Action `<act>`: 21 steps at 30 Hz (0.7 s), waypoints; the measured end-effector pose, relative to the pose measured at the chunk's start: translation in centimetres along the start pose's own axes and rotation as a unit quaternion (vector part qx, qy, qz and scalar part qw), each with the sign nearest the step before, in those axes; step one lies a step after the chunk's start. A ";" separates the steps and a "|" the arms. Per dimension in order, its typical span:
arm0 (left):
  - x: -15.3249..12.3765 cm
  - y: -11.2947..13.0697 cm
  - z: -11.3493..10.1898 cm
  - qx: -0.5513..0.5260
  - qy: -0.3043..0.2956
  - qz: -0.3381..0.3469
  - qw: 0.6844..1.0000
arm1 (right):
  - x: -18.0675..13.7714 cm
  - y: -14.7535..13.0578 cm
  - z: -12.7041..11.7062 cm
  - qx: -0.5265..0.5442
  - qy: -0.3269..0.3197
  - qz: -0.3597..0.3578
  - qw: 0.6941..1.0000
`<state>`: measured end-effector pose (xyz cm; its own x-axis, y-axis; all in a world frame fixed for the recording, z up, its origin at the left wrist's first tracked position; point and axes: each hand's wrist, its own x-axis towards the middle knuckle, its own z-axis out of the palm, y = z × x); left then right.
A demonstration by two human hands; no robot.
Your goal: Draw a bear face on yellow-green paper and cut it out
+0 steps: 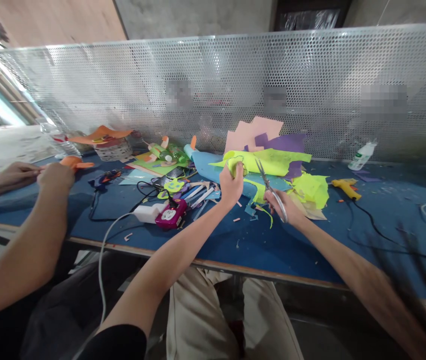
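My left hand [232,184] is closed on a small piece of yellow-green felt [237,166], held above the table's middle. To its right, my right hand [281,205] grips a pair of metal scissors [269,185], their blades pointing up and away from me. The scissors are apart from the held piece. Just behind both hands lies a larger yellow-green felt sheet [273,161], over light blue felt [209,164] and purple felt [296,144]. A crumpled yellow-green scrap [312,189] rests beyond my right hand, and a thin strip trails between the hands.
A magenta power adapter [171,215] with a white plug and cable sits left of my left arm. A yellow glue gun [345,189] and a white bottle [362,156] are at right. A co-worker's hands [57,176] hold orange material at left. A perforated metal screen [228,70] runs behind.
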<state>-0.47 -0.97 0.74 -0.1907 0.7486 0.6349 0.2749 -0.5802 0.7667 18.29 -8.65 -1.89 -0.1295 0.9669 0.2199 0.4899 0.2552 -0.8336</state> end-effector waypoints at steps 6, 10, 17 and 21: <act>0.0 0.1 -0.4 0.140 -0.054 0.018 0.989 | 0.1 0.1 -0.8 0.060 0.011 -0.014 0.998; -0.1 0.3 -0.4 0.194 -0.074 0.008 0.978 | -0.3 -1.1 -0.9 -0.022 -0.018 -0.019 0.999; 0.0 0.0 -0.3 0.151 -0.060 0.021 0.986 | -0.3 -1.4 -0.4 -0.044 -0.049 0.017 0.998; -0.2 -0.1 -0.3 0.057 -0.074 0.041 0.995 | -0.3 -1.3 -0.4 -0.042 -0.049 0.008 0.998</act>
<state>-0.71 -1.12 0.58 -0.0258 0.7445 0.6671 0.3914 -0.6065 0.6920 18.10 -9.29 -0.68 -0.2020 0.9674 0.1525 0.5632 0.2421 -0.7900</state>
